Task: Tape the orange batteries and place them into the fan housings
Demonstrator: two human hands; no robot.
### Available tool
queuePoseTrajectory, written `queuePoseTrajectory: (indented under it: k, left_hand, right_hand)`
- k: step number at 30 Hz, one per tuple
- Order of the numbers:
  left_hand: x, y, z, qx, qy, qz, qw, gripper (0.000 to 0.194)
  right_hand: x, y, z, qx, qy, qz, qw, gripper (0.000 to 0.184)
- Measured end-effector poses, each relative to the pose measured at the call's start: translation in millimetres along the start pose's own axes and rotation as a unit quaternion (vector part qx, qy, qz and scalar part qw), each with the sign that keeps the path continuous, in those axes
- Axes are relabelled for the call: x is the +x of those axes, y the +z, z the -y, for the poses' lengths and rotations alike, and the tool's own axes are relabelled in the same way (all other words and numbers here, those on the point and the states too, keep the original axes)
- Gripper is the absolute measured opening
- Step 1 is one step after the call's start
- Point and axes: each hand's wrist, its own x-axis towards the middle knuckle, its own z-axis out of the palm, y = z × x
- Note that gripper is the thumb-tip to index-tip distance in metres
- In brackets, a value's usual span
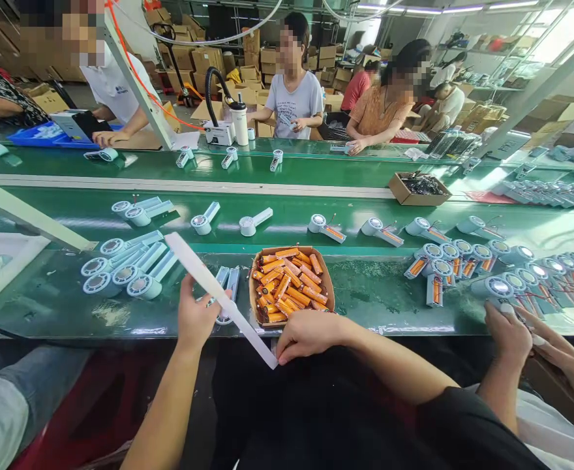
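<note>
Clamps right fingers point(288, 344) on lower end of white strip point(248, 331), left fingers point(212, 314) on its middle. Holds it near orange cylinders point(282, 286).

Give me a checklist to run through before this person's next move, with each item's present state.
1. Both hands on the white strip: ok; left hand partway along, right hand at the lower end.
2. Strip's path clear in view: not ok; it crosses in front of a blue fan by the left hand.
3. Strip off that fan, no contact: cannot tell.
4. Box of orange batteries fully on the bench: ok.
5. Co-worker's hand apart from the person's: ok, far right.
</note>
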Motion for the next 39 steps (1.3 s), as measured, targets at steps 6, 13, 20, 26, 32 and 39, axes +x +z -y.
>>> queuePoseTrajectory:
  k: [6,13,20,26,32,39]
  left_hand:
    - [-14.1,3.6,-2.3,-0.025,-0.045,-0.003,0.999,0.082]
    - [-28.8,11.5,-2.2,0.112,0.084,0.046,0.989,0.072]
    - [-33.8,16.1,-12.1,0.273,0.263,0.088,0.921,0.073]
    - [-33.2,20.7,-16.8,0.294,0.301,0.091,0.903,0.078]
    - [-34.3,18.1,-17.8,0.320,0.291,0.109,0.895,0.077]
    - [-33.2,12.7,-29.7,0.339,0.342,0.115,0.869,0.073]
  right_hand:
    - [19.5,-47.1,-46.6,-0.247,0.061,-0.068,0.965,0.039]
    - [8.2,-61.3,-59.5,-0.118,0.100,-0.272,0.950,0.029]
    - [-6.4,-32.7,-34.9,0.355,0.071,-0.361,0.859,0.063]
    - [-12.7,-36.1,1.0,0.471,0.066,-0.365,0.800,0.045]
    - [-15.1,-42.4,-0.1,0.402,0.097,-0.384,0.826,0.043]
    - [-18.1,-58.9,-4.4,0.091,0.141,-0.398,0.902,0.039]
